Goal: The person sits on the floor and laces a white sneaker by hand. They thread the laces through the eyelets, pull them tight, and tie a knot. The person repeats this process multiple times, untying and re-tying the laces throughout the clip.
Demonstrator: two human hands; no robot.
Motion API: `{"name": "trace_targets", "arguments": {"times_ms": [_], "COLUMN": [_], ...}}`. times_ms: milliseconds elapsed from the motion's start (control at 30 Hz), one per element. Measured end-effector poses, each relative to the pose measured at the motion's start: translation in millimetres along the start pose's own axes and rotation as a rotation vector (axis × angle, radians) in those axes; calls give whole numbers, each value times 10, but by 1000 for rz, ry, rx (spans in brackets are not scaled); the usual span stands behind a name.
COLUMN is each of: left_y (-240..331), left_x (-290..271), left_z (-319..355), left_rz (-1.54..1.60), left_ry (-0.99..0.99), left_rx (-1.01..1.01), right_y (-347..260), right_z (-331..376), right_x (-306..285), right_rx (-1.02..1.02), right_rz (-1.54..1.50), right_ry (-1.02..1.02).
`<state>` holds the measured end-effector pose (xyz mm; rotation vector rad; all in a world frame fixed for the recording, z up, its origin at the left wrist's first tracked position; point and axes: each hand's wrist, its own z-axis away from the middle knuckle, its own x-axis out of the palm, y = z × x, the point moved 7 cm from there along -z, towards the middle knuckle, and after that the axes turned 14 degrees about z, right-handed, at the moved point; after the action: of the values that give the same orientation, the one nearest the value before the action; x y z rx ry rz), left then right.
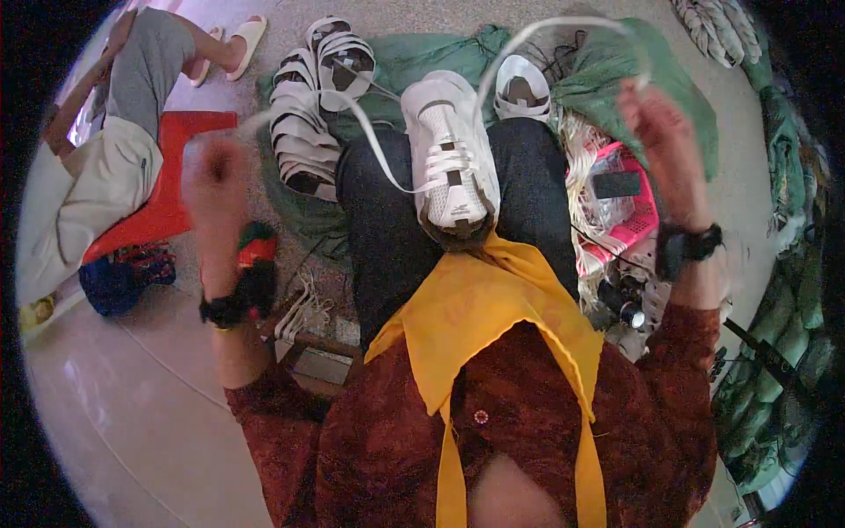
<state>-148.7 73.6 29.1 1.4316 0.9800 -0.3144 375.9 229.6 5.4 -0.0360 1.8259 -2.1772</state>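
Note:
A white sneaker (451, 145) rests between my knees, its toe pointing away from me, with white lace crossed through some of its eyelets. Two long lace ends run from it, one to each side. The left shoelace (378, 150) arcs up and over to my left hand (216, 172), which is raised, closed and smeared by motion. On the other side, the right shoelace (563, 22) loops high to my right hand (658, 123), whose fingers are pinched around it. Both hands are wide apart, away from the shoe.
Stacked white shoe uppers (299, 132) lie on green cloth (409, 53) at the left; a single upper (522, 88) sits right of the sneaker. A pink basket (647, 198) stands beside bundled laces (581, 176). Another person (141, 97) sits far left by a red surface (176, 189).

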Motion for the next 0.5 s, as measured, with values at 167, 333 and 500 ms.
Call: {"name": "trace_targets", "arguments": {"times_ms": [167, 333, 500], "left_y": [255, 640, 731], "left_x": [1128, 1451, 1502], "left_z": [862, 1063, 904], "left_rz": [520, 773, 812], "left_ry": [-596, -668, -498], "left_rx": [-87, -397, -163], "right_y": [310, 488, 542], "right_z": [520, 478, 451], "right_x": [1014, 1321, 1421], "right_rx": [145, 13, -17], "right_rz": [110, 192, 85], "right_ry": [-455, -360, -325]}}
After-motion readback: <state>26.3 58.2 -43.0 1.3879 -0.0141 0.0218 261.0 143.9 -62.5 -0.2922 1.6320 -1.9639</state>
